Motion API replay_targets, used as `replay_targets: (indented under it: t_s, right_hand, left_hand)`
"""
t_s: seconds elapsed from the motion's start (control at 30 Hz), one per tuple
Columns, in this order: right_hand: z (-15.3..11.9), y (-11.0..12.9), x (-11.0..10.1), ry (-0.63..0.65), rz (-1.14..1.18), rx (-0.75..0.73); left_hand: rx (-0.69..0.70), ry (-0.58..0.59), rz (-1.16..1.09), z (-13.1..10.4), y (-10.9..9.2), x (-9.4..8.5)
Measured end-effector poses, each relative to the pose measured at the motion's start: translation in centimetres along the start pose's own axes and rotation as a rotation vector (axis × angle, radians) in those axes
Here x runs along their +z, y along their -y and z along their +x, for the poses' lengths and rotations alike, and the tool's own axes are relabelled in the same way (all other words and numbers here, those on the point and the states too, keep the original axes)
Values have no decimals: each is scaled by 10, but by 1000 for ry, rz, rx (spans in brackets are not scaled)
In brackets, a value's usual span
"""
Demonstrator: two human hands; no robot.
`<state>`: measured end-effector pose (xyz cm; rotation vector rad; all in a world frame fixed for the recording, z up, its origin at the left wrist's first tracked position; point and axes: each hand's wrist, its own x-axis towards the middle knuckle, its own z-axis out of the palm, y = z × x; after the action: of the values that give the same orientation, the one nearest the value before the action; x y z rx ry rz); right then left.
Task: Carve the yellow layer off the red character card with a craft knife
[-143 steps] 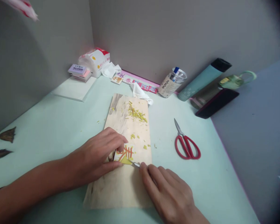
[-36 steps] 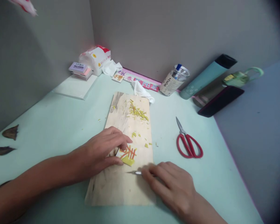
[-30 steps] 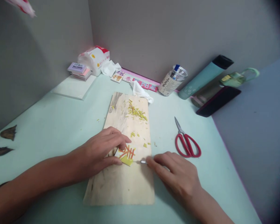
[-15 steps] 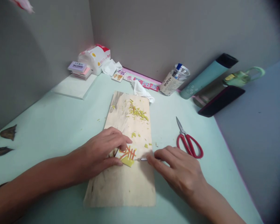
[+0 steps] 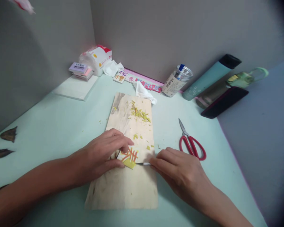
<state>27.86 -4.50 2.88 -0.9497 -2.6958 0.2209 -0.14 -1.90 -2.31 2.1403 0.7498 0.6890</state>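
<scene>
A small carving block (image 5: 129,163), yellow on one part and white with an orange character on the other, lies flat on a wooden board (image 5: 125,192). My left hand (image 5: 111,149) pins the block to the board, fingers on its top edge and thumb at its lower left; part of the block is hidden beneath them. My right hand (image 5: 180,170) is closed around a craft knife (image 5: 145,164) with a silver collar. The knife's thin blade points left, its tip at the block's right edge by the yellow part. Yellow-green shavings (image 5: 139,113) are scattered on the board's far half.
Red-handled scissors (image 5: 191,145) lie right of the board. Behind stand a clear cup (image 5: 174,83) with pens, a teal bottle (image 5: 208,78), a green-lidded bottle (image 5: 239,78) and a dark phone (image 5: 223,102). Tissues (image 5: 98,58) and stacked blocks (image 5: 80,71) sit far left.
My right hand has shifted slightly, and the knife's tip now sits a little lower at the block's right edge, with more blade showing. My left hand and the block have not moved.
</scene>
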Motion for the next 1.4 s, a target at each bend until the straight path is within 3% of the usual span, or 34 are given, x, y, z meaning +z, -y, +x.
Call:
replay_targets:
  t_s: [0.67,1.1,1.4]
  right_hand:
    - [4,-3,-1,-32,-122,-59]
    - [-5,3,5,90,209,126]
    - [-16,16,19,-32,185,150]
  left_hand:
    - [-5,-1,-7,0,-1,0]
    - [8,-14,-11,-1,1,2]
    - [3,-12,10,-1,0,2]
